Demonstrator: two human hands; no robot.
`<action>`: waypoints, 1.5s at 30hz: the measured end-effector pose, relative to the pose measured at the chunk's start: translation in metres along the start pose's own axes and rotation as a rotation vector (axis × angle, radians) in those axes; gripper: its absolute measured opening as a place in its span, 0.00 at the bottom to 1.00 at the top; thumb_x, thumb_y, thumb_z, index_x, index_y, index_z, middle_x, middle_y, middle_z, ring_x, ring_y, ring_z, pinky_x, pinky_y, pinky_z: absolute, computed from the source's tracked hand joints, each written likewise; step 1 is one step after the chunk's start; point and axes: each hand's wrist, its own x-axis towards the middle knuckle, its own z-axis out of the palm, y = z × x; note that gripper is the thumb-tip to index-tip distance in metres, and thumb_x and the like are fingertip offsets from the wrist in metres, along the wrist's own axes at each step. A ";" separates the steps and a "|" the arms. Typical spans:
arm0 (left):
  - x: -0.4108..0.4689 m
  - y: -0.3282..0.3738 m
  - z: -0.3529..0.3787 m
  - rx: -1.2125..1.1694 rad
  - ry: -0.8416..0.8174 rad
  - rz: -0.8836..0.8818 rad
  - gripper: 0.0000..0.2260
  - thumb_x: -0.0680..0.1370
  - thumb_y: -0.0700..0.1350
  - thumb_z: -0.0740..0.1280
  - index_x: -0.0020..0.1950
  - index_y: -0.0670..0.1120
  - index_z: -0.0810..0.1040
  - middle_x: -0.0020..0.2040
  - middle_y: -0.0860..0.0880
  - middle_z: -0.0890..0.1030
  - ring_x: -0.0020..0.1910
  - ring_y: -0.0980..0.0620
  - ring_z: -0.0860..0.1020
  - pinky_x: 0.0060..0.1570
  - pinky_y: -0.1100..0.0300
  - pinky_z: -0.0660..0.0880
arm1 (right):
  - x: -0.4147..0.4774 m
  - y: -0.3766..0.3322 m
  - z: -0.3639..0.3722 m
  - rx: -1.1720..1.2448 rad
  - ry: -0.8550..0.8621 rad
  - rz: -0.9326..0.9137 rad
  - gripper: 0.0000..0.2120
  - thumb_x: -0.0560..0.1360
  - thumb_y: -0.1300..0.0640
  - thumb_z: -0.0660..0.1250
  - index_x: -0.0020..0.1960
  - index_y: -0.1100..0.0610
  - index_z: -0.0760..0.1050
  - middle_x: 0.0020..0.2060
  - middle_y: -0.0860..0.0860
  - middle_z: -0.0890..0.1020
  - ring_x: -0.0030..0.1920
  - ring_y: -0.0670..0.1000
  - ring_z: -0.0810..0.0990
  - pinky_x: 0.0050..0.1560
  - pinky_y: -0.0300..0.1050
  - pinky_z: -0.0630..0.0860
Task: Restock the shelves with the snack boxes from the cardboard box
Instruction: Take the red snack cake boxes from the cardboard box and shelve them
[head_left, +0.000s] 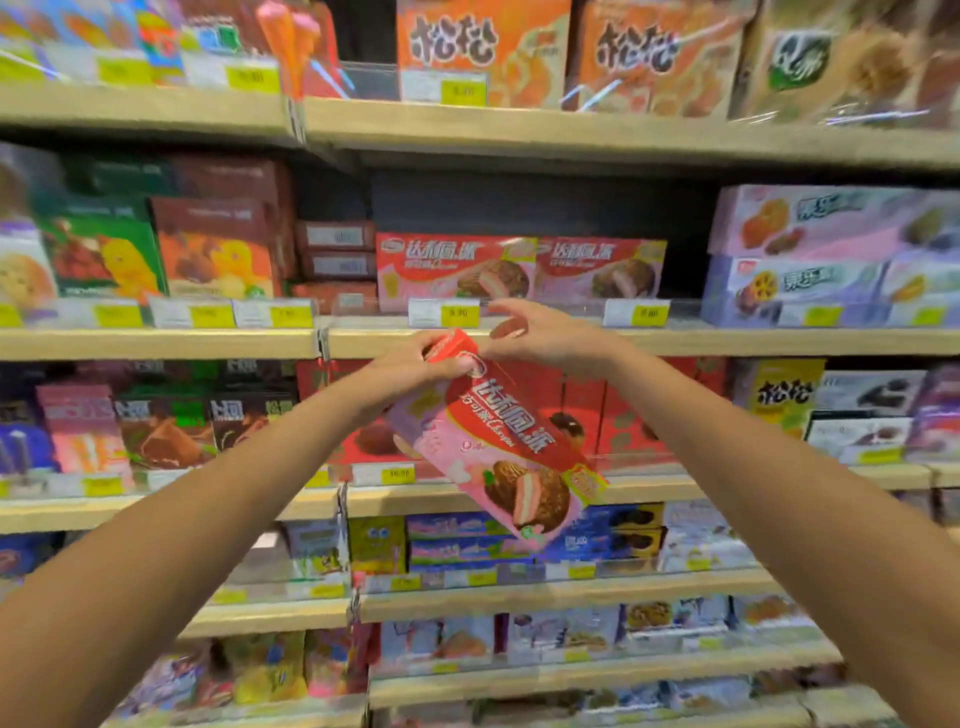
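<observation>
A pink and red snack box (498, 441) with a chocolate pie picture hangs tilted in front of the shelves, its top end up and to the left. My left hand (415, 361) grips that top end. My right hand (540, 332) hovers just right of the box's top corner with fingers spread, holding nothing. Two matching pink and red boxes (519, 273) stand side by side on the shelf (727, 340) directly behind my hands, with dark free space above them. The cardboard box is out of view.
Shelves full of snack boxes fill the view: purple boxes (831, 254) at right, green and brown boxes (156, 249) at left, orange boxes (483, 47) above, red boxes (623, 410) below. Yellow price tags line the shelf edges.
</observation>
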 end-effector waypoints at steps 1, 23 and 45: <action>0.004 0.011 -0.001 -0.067 0.042 0.010 0.27 0.67 0.54 0.73 0.63 0.45 0.75 0.55 0.46 0.82 0.52 0.51 0.81 0.53 0.58 0.77 | -0.002 -0.004 -0.014 -0.100 0.073 -0.022 0.32 0.73 0.49 0.70 0.73 0.55 0.63 0.62 0.50 0.75 0.59 0.49 0.76 0.63 0.42 0.71; 0.111 0.135 0.069 -0.280 0.650 0.360 0.28 0.68 0.58 0.72 0.63 0.48 0.70 0.59 0.46 0.76 0.57 0.51 0.76 0.60 0.49 0.75 | 0.005 0.048 -0.151 -0.616 0.645 -0.105 0.35 0.76 0.51 0.65 0.76 0.58 0.53 0.71 0.56 0.62 0.72 0.57 0.56 0.65 0.54 0.68; 0.222 0.097 0.102 0.537 0.441 0.173 0.25 0.77 0.61 0.61 0.64 0.43 0.71 0.58 0.47 0.75 0.58 0.48 0.74 0.60 0.48 0.73 | 0.067 0.156 -0.176 -0.627 0.589 0.024 0.33 0.75 0.53 0.66 0.75 0.56 0.55 0.72 0.57 0.61 0.73 0.59 0.56 0.69 0.53 0.63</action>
